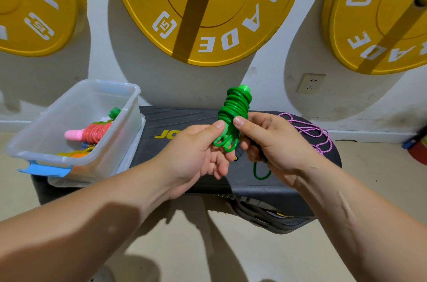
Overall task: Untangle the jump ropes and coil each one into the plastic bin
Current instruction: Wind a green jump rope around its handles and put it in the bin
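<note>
Left hand, right hand, half-hidden green rope

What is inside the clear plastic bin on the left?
A coiled red rope with a pink handle, a green handle end, and orange-yellow cord below. The clear plastic bin's frosted wall blurs whatever lies beneath.

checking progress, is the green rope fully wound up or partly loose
Mostly wound: the green rope is coiled round its handle, but a loop hangs loose under the right hand.
</note>
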